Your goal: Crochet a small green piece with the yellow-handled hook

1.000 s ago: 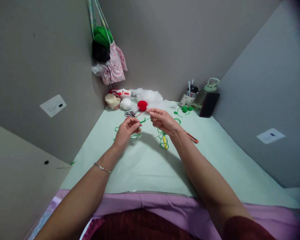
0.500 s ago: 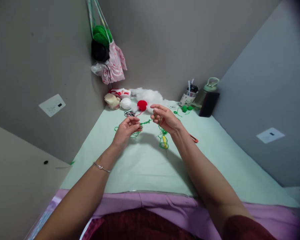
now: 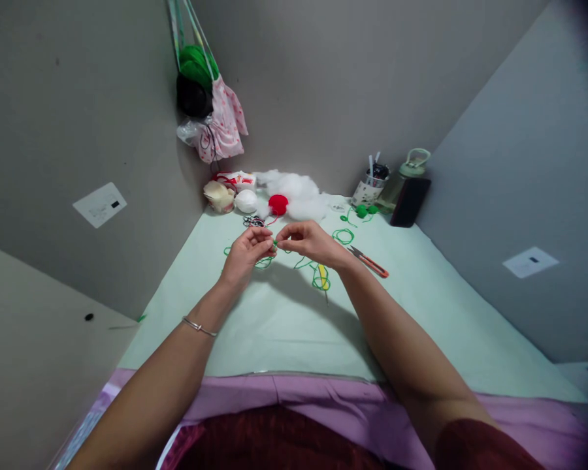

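1. Pinching a green yarn (image 3: 275, 243) with the left hand (image 3: 247, 254), thumb and forefinger closing on it, the other fingers curling loosely; wearing a thin bracelet (image 3: 199, 327) on that wrist.
2. Meeting the same yarn from the other side with the right hand (image 3: 310, 240), its fingertips also gripping the strand; holding both hands fingertip to fingertip, nearly touching, a little above the pale green table (image 3: 274, 326).
3. Holding the gripped part of the yarn exactly between the two hands, at the fingertips; letting more green strands hang down to the table, some lying under the left hand, others running below the right hand to a loose coil (image 3: 315, 282) around a small yellow thing (image 3: 323, 276); not being able to tell whether all these strands are one piece.
4. Leaving the orange snips (image 3: 370, 262) untouched on the table, just to the right of the right wrist; leaving also a small ring of green yarn near them, apart from both hands.
5. Seeing beyond the hands, at the far end of the table, a red ball (image 3: 277, 204), white stuffing (image 3: 298, 191), a white ball (image 3: 246, 202) and some black rings (image 3: 253, 222); seeing farther right two green pompoms (image 3: 362, 211), a cup with pens (image 3: 369, 190), a bottle (image 3: 406, 171) and a black phone (image 3: 410, 202) leaning at the wall.
6. Seeing a pink bag (image 3: 220, 130) hanging at the corner of the walls, well above the hands.
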Demonstrator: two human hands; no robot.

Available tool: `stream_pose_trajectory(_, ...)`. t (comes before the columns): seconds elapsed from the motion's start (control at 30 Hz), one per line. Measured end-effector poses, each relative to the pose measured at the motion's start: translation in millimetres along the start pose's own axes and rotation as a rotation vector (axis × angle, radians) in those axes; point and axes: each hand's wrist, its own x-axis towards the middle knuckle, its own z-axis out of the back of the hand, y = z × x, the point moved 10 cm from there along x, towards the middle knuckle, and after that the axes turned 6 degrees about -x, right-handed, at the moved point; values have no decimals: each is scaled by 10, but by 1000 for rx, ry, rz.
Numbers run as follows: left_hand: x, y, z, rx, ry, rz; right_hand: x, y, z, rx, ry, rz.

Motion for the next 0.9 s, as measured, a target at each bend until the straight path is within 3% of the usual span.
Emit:
stream_pose_trajectory(0.47, -7, -131, 113, 234, -65, -198, 19, -129, 81, 110, -98, -56)
stream_pose_trajectory(0.9, 15, -47, 118, 253, -52, -133, 52, -173, -86, 185, -37, -68)
